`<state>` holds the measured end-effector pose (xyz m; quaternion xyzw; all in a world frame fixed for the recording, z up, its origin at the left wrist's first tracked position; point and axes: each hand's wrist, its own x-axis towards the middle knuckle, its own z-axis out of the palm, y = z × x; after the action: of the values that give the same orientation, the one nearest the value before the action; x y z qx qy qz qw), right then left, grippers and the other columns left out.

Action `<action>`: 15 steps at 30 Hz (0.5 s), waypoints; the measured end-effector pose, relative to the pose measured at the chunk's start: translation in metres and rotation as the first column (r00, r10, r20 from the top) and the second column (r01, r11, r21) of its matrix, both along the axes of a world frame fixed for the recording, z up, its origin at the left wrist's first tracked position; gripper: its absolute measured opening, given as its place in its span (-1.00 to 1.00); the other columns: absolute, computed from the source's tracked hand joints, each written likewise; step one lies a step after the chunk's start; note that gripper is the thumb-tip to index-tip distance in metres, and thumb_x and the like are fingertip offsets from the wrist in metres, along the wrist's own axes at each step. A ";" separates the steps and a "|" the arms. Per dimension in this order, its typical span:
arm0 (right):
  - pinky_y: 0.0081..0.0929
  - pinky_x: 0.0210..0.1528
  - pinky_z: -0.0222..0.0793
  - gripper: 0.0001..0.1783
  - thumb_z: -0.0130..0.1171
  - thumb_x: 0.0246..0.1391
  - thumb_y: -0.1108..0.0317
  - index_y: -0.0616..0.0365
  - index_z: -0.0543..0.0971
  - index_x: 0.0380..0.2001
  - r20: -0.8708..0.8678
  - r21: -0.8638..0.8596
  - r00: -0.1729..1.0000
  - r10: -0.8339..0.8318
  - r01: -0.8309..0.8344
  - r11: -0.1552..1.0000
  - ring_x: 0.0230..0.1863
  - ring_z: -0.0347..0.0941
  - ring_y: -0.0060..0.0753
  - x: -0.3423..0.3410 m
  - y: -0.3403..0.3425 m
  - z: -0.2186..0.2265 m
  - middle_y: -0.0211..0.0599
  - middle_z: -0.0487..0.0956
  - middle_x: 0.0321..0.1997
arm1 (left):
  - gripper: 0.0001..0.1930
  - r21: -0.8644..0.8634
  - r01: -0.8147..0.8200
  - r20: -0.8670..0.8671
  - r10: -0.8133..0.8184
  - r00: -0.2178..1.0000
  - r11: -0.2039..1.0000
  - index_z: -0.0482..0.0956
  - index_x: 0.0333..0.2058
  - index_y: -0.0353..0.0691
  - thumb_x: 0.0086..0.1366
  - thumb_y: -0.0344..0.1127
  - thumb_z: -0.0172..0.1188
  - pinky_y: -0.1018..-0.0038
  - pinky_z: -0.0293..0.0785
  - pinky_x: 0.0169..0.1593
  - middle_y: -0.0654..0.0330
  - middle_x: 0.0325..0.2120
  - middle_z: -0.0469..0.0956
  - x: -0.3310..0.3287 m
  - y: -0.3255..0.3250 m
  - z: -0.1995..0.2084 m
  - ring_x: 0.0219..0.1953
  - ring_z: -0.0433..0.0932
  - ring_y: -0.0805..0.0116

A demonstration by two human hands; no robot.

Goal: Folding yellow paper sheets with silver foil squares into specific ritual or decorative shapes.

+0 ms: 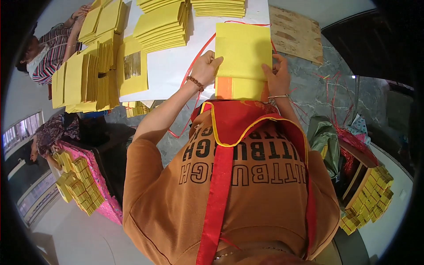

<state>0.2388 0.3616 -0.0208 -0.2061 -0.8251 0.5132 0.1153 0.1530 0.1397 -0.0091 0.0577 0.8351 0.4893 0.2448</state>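
At the near edge of the white table (pixel 165 73), a yellow paper bundle (pixel 244 53) lies in front of my chest, with orange patches along its near end. My left hand (pixel 205 70) grips its left edge, thumb on top and fingers curled around the side. On the opposite edge my right hand (pixel 278 78) is closed in the same way, thumb pressed against the paper. A thin red strap (pixel 197 57) runs beside the bundle, passes behind its far end and hangs off the table at the left. The underside of the bundle is hidden.
Yellow paper stacks (pixel 162 26) cover the table's far and left parts. A person (pixel 53 53) handles paper at the far left; another is below. A plywood board (pixel 297 33) lies right. Bundled yellow paper (pixel 369 198) fills the lower right, beside a green bag (pixel 323 141).
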 end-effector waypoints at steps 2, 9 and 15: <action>-0.36 -0.47 0.32 -0.54 0.22 -0.09 0.23 0.01 0.36 -0.09 0.034 0.040 0.999 0.004 -0.005 0.999 -0.53 0.46 -0.33 -0.002 0.002 -0.006 -0.33 0.50 -0.55 | -0.75 0.210 -0.107 0.005 0.108 0.994 0.972 0.36 -0.45 -0.32 0.17 -0.23 0.11 0.46 0.26 -0.57 0.19 -0.72 0.42 0.003 0.004 0.000 -0.67 0.36 0.47; -0.28 -0.50 0.28 -0.65 0.21 -0.10 0.23 0.00 0.42 -0.21 0.109 0.118 0.994 -0.006 -0.007 0.993 -0.53 0.45 -0.26 -0.004 -0.001 0.001 -0.30 0.48 -0.56 | -0.53 -0.319 -0.029 -0.622 -0.186 0.761 0.947 0.34 -0.03 -0.23 0.11 -0.20 0.18 0.16 0.23 -0.01 -0.02 -0.10 0.40 0.021 0.002 0.035 0.01 0.33 0.08; -0.32 -0.39 0.33 -0.69 0.18 -0.07 0.22 0.04 0.46 -0.23 0.051 0.119 0.996 0.078 -0.083 0.989 -0.46 0.46 -0.15 -0.006 0.006 -0.020 -0.24 0.52 -0.51 | -0.33 -0.529 0.342 -0.670 -0.629 0.394 0.777 0.18 0.19 -0.06 0.13 0.03 0.11 0.12 0.02 0.21 0.10 0.17 0.18 0.043 0.013 0.011 0.22 0.11 0.11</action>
<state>0.2331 0.3677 -0.0407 -0.1770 -0.8648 0.4616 0.0877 0.1957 0.1523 0.0020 0.4838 0.8573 0.1730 -0.0333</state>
